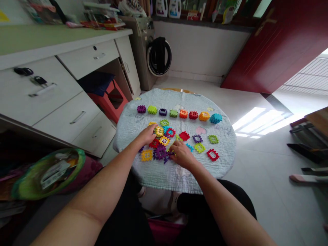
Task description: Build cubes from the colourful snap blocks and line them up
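My left hand (148,134) is closed on a yellow toothed plastic building block (159,131) at the left of a loose pile. My right hand (181,152) reaches down to the pile's right side, its fingers curled together. What lies between those fingertips is hidden, though a green piece and purple pieces (166,158) are close by. Around both hands lie flat window-framed pieces: a yellow one (147,155), a purple one (160,152), a yellow-orange one (164,140) and a red one (184,136). Behind them runs a row of several assembled blocks, among them an orange block (183,113).
A pale blue cloth (159,176) covers the oval table. More flat pieces lie to the right, including a red frame (213,155) and a green frame (213,139). White drawers (74,111) and a bin (82,167) stand left; a washing machine (143,51) stands behind.
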A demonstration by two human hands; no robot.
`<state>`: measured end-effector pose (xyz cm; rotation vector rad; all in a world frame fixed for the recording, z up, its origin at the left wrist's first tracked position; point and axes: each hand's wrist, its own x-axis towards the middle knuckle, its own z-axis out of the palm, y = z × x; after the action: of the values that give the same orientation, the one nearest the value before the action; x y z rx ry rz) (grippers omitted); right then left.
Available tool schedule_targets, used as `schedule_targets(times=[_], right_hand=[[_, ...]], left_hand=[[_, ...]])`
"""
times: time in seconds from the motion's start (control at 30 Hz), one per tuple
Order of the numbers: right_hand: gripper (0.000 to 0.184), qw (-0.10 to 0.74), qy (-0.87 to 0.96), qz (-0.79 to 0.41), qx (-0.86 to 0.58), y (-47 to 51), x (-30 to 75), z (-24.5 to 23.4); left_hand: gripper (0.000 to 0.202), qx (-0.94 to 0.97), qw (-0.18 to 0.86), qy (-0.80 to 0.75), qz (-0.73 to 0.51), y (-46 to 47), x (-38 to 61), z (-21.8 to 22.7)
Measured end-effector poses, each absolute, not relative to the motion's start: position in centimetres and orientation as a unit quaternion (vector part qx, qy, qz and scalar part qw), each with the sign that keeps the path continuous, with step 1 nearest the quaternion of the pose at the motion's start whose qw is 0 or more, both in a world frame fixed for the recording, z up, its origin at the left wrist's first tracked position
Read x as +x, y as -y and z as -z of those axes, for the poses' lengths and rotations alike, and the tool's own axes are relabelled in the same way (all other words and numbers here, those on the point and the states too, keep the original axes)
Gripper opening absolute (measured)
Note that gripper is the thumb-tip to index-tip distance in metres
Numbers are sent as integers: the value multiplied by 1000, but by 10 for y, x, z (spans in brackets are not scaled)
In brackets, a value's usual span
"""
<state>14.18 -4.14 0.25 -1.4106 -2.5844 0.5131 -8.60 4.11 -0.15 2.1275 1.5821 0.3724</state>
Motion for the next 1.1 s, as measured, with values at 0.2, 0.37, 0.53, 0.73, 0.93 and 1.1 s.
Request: schedule_targets(times=[0.2, 0.37, 0.53, 0.73, 0.93, 1.1], right_hand=[[22, 33, 864, -127, -486, 47, 122, 7], [19, 44, 824, -113, -553, 34, 127, 10], [23, 116, 771, -83, -621, 29, 126, 8], [17, 115, 880, -129, -442, 57, 96, 6], [25, 59, 884, -106, -452, 65, 84, 13], [15, 49, 855, -79, -510, 56, 91, 13]], left_hand=[[55, 749, 209, -609, -158, -47, -98, -2], [49, 732, 175, -648, -115, -49, -115, -1], [45, 711, 196, -675, -34, -45, -129, -8], [38, 688, 197, -696, 54, -43, -134, -13], [33, 698, 199, -685, 68, -43, -132, -9], [25, 694, 218, -680, 90, -41, -134, -10]])
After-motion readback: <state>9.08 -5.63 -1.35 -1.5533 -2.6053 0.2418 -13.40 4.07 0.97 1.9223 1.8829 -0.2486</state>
